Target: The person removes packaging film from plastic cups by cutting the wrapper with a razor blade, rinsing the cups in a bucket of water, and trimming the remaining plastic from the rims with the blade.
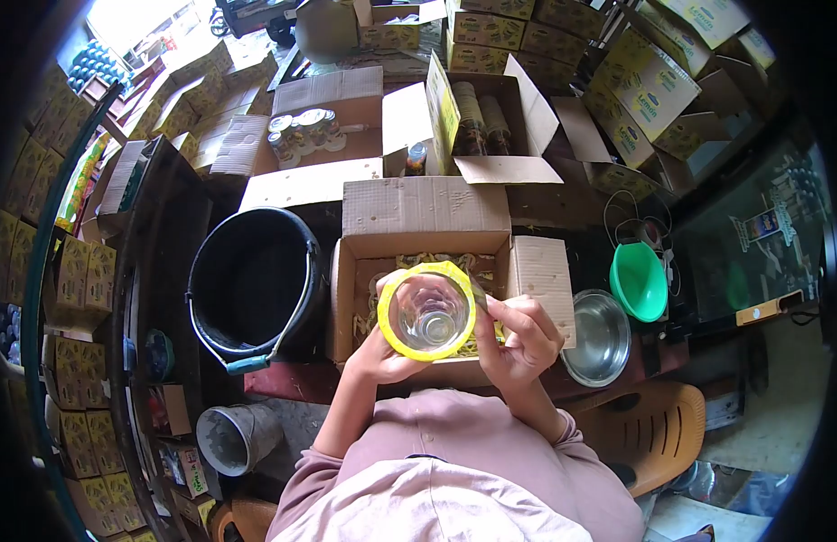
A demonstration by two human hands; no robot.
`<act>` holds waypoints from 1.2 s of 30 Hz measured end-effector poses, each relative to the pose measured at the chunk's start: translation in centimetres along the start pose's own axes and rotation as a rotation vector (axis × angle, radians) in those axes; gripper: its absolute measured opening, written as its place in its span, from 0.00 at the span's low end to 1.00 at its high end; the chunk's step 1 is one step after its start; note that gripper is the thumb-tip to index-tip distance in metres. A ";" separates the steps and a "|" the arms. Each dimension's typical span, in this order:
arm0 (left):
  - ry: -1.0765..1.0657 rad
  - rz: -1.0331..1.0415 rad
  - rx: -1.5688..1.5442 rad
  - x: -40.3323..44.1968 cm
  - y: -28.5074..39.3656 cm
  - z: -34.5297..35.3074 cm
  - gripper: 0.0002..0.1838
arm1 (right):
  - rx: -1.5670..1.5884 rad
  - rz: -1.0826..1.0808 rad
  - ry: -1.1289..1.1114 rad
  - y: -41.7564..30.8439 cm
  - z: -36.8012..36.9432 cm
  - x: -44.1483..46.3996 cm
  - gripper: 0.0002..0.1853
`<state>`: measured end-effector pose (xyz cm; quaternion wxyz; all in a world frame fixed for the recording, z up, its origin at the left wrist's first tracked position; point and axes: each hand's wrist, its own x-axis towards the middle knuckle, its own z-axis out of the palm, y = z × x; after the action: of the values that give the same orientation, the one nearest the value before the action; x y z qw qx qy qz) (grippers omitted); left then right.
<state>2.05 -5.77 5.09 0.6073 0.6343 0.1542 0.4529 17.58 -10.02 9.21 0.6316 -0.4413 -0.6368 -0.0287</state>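
A person's left hand (382,355) is wrapped around a clear, yellow-rimmed tumbler (431,318) above an open cardboard box (426,207); the right hand (519,341) curls beside the rim, its grip unclear.

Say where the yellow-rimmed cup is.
In the head view, the yellow-rimmed cup is near centre, held in the left hand, seen against the open box, right hand at its rim.

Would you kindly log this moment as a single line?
left hand: holding clear cup; right hand: beside yellow rim; beneath: open cardboard box; left side: black bucket; right side: green bowl
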 end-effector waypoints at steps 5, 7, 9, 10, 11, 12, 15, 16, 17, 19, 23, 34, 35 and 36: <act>0.062 0.059 -0.014 -0.1 -0.5 0.3 0.36 | -0.039 -0.030 0.020 0.0 0.1 -0.9 0.13; 0.045 0.050 0.007 -0.2 -0.6 0.3 0.36 | -0.045 -0.045 0.030 -0.1 0.2 -0.9 0.13; 0.027 0.034 0.028 -0.4 -0.7 0.2 0.35 | -0.047 -0.054 0.032 -0.2 0.3 -0.7 0.13; 0.013 0.029 0.063 -0.4 -0.7 0.1 0.35 | -0.053 -0.054 0.027 -0.2 0.2 -0.7 0.13; 0.000 0.024 0.098 -0.4 -0.6 0.0 0.35 | -0.060 -0.055 0.022 -0.1 0.1 -0.7 0.13; -0.014 0.018 0.133 -0.4 -0.5 -0.1 0.34 | -0.066 -0.055 0.017 -0.1 0.0 -0.6 0.12; -0.040 -0.028 0.078 -0.5 -0.4 -0.1 0.34 | -0.030 -0.040 0.002 0.0 -0.1 -0.2 0.13; -0.036 -0.033 0.059 -0.4 -0.1 -0.1 0.34 | -0.023 -0.022 -0.008 -0.1 -0.2 -0.1 0.13; -0.032 -0.037 0.040 -0.2 0.4 0.0 0.34 | -0.016 -0.003 -0.017 -0.2 -0.3 -0.1 0.13; -0.041 -0.058 0.013 0.0 0.7 0.0 0.34 | -0.010 0.000 -0.015 -0.2 -0.3 -0.1 0.13; -0.074 -0.060 0.091 -0.6 0.0 -0.5 0.33 | -0.034 -0.033 0.014 -0.2 0.0 -0.1 0.13; -0.122 -0.250 -0.271 -0.4 -0.2 -0.7 0.39 | 0.107 0.070 -0.078 0.3 -0.3 0.6 0.11; -0.116 -0.166 -0.353 -0.2 -0.3 -0.5 0.39 | 0.103 0.087 -0.064 0.1 -0.1 0.5 0.11; -0.111 -0.080 -0.435 0.0 -0.7 -0.1 0.39 | 0.099 0.103 -0.051 -0.1 -0.1 0.4 0.11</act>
<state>2.23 -5.58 4.45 0.7547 0.5058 0.0442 0.4154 17.64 -9.90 9.60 0.6368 -0.4422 -0.6299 0.0467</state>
